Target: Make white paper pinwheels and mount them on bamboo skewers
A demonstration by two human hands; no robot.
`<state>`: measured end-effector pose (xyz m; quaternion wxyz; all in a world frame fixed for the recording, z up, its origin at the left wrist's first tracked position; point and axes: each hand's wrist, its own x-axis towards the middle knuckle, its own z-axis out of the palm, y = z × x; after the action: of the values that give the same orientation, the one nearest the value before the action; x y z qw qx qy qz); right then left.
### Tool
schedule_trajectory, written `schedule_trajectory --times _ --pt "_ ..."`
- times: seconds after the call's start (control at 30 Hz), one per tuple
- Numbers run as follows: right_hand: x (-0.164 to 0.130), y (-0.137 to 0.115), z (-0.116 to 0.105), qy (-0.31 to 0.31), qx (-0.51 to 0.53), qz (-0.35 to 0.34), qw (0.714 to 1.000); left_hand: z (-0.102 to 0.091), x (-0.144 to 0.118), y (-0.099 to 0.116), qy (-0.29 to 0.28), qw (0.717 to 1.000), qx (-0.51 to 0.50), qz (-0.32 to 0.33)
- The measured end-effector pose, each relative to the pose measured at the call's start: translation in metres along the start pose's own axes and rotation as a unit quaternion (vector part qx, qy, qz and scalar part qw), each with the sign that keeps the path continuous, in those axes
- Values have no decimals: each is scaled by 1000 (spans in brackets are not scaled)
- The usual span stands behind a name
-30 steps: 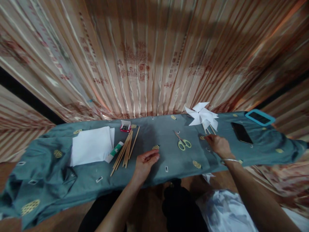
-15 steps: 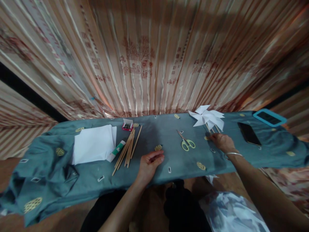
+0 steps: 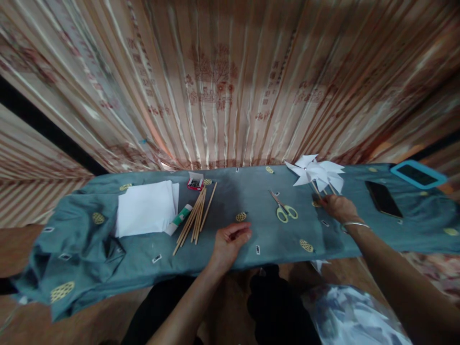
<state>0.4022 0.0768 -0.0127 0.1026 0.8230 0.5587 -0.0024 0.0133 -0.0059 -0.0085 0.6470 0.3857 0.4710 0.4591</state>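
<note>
My right hand (image 3: 338, 209) lies on the teal cloth (image 3: 251, 201) at the right, its fingertips closed on the lower ends of the wooden sticks of white paper pinwheels (image 3: 316, 172) lying just beyond it. A bangle sits on that wrist. Near the front edge in the middle, my left hand (image 3: 230, 239) rests on the cloth with fingers loosely curled against the thumb and nothing visible in it. Yellow-handled scissors (image 3: 284, 210) lie between the two hands.
A bundle of wooden sticks (image 3: 196, 215), a glue stick (image 3: 178, 219), white paper sheets (image 3: 146, 208) and a small red box of pins (image 3: 195, 182) lie at the left. A dark phone (image 3: 383, 199) and a blue-cased device (image 3: 418, 173) lie at the right. Striped curtain hangs behind.
Both hands have stayed almost where they were; the right hand has edged slightly closer to the pinwheels. The view has shifted a little.
</note>
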Motion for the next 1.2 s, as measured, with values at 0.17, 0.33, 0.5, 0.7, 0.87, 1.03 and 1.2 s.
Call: schedule_trajectory --times 0.17,0.33,0.5,0.7,0.87,1.03,1.2 --pt "-5 3 -6 25 4 -11 1000 1 -2 -2 -9 1000 -4 -2" --pt "-26 -5 -12 91 4 -31 995 3 -5 -1 -13 999 -33 5" --pt "-49 -49 -15 218 71 -150 962 6 -6 -3 -15 998 -52 13" --pt "-90 -150 -47 177 228 -325 901 17 -13 -14 -45 998 51 -2" --pt "-148 -229 -80 41 333 -456 824 32 -27 -34 -136 974 169 60" --pt "-173 -298 -88 42 247 -569 783 38 -39 -47 -188 936 267 130" --pt "-163 -372 -88 68 202 -634 743 35 -45 -50 -219 902 319 190"
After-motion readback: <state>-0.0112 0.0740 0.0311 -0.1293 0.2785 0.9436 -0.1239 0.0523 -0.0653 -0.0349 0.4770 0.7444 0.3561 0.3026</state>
